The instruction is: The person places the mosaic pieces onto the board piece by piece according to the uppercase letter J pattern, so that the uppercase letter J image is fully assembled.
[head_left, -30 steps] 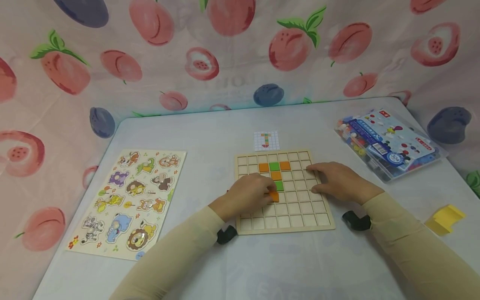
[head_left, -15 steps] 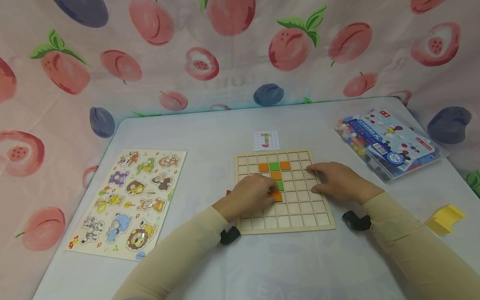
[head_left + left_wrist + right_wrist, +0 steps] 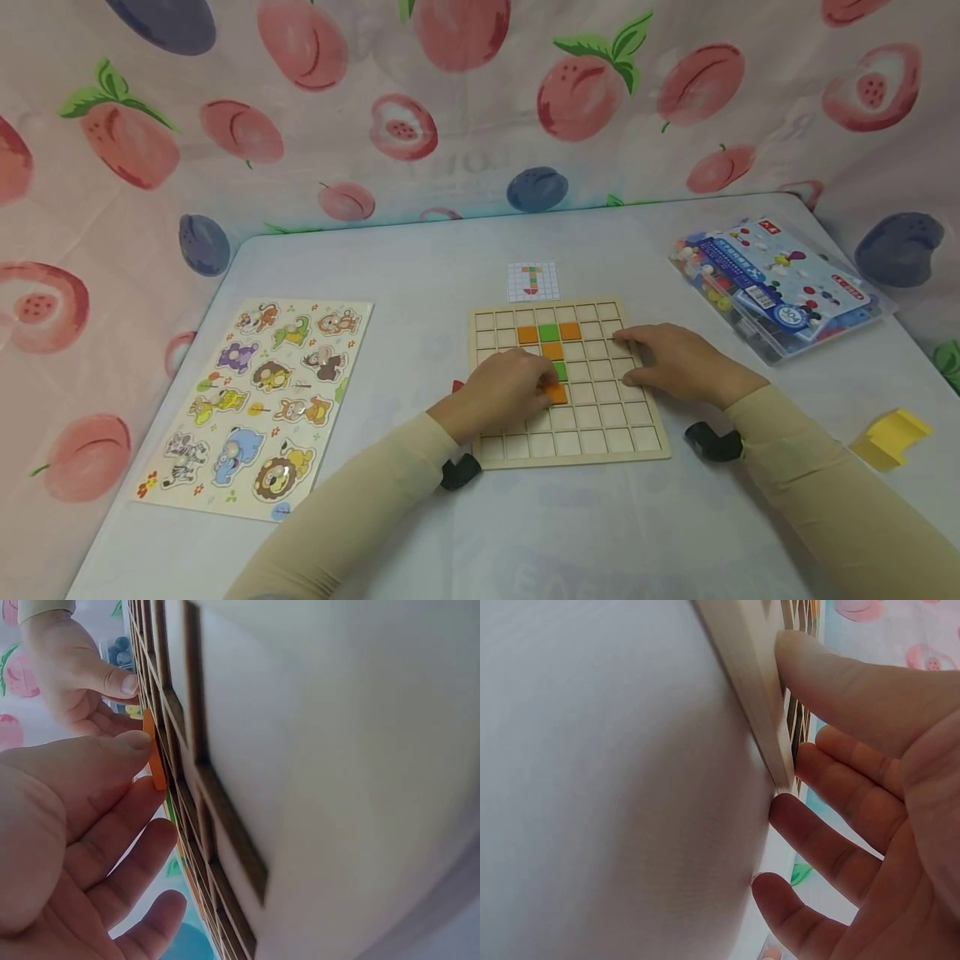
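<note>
My left hand [image 3: 504, 390] is over the wooden grid board [image 3: 611, 442], its thumb and fingertip pinching an orange square tile [image 3: 154, 754] by the edges. That tile sits at a cell just below a green tile [image 3: 560, 372], partly covered by the fingers. Above lie another orange tile [image 3: 552, 351] and a row of an orange, a green and an orange tile [image 3: 571, 332]. My right hand [image 3: 686, 360] rests at the board's right edge, fingers loosely extended; in the right wrist view its thumb [image 3: 810, 664] touches the frame.
A small pattern card [image 3: 533, 282] lies behind the board. Left is an animal puzzle board [image 3: 300, 400]; back right, a plastic case [image 3: 780, 283] of coloured pieces. A yellow piece [image 3: 891, 437] lies far right. A red piece [image 3: 457, 386] peeks out behind the left wrist.
The left hand has shifted slightly right with the orange tile, which now lines up more closely under the green tile. The right hand has stayed still.
</note>
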Motion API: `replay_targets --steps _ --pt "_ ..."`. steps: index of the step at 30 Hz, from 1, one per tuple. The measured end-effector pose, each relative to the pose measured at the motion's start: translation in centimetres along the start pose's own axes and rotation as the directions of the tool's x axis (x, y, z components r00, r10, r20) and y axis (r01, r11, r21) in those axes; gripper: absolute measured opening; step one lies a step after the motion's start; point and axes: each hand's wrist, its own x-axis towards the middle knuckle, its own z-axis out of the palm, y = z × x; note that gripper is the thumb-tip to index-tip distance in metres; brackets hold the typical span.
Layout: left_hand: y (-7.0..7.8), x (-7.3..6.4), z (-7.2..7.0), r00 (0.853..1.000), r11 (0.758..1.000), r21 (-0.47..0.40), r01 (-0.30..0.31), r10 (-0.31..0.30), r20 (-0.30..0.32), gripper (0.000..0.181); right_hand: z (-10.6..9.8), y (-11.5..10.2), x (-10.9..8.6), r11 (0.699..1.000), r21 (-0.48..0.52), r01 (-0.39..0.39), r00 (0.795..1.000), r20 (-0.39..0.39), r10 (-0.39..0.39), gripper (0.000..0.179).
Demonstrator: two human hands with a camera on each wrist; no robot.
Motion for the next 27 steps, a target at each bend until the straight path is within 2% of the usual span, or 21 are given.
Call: replay_targets --steps 16,27 --pt "0.05 0.03 0.30 0.999 0.999 0.003 -0.036 0.036 -0.025 0.019 -0.05 -0.05 -0.02 1.000 0.004 -0.006 1.000 0.008 0.006 0.061" --pt "0.24 0.21 0.30 0.999 0.999 0.018 -0.040 0.040 -0.009 0.018 -0.06 -0.02 -0.07 1.000 -0.002 0.007 1.000 0.001 -0.007 0.061"
